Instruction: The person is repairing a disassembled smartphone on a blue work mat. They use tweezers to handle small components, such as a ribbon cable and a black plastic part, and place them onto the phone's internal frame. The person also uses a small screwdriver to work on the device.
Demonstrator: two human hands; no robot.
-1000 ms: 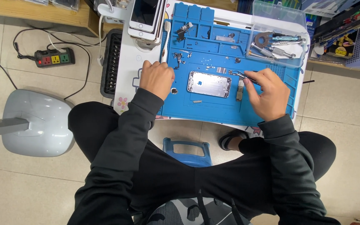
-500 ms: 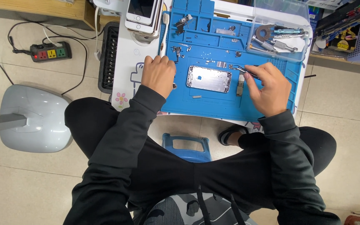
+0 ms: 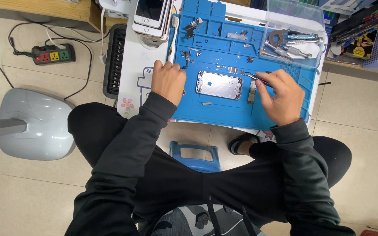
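Right hand (image 3: 281, 98) has barely shifted from a second ago, fingers pinched on the tweezers (image 3: 255, 78), tips at the phone shell's (image 3: 219, 85) two o'clock corner; left hand (image 3: 168, 81) stays curled at its nine o'clock, grip unclear; shell unmoved mid blue mat (image 3: 224, 114); work holds steady.

One head cam only, looking steeply down from above the seated person; moderately near, surface (image 3: 132, 94) at top of frame, lap & floor (image 3: 31, 192) below.
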